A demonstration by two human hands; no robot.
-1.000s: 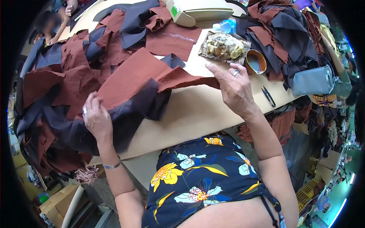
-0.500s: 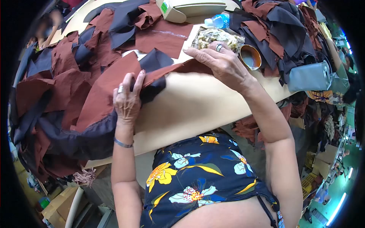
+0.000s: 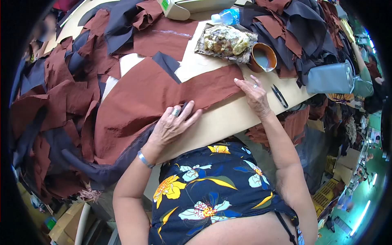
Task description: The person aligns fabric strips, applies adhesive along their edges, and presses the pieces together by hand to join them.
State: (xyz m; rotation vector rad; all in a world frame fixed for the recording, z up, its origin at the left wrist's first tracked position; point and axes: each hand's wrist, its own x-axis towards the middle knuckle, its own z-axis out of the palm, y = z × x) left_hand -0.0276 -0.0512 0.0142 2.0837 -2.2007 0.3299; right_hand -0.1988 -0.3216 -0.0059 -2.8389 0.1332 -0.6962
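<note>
A reddish-brown cloth piece (image 3: 130, 102) with a dark seamed edge lies spread on the pale table (image 3: 220, 116), its narrow strip reaching right. My left hand (image 3: 169, 124) rests at the cloth's lower edge near the middle, fingers spread, palm down. At the strip's right end is my right hand (image 3: 254, 94), thumb and forefinger pinched on the cloth's corner. Just above the strip sits a wrapper with crumpled yellowish-green stuff (image 3: 226, 41), beside an orange-brown cup (image 3: 263, 57) of cloudy liquid. Black thread snips (image 3: 279, 96) lie right of my right hand.
Brown and dark cloth pieces (image 3: 61, 98) are heaped on the left, with another heap (image 3: 306, 28) at the upper right. A bottle (image 3: 226, 17) and an open carton (image 3: 192, 8) stand at the back. A grey container (image 3: 330, 78) is at the right edge. Another person's arm shows upper left.
The brown strip has been unfolded and laid flat to the right. My left hand has moved right and down along the cloth; my right hand has moved down, away from the wrapper.
</note>
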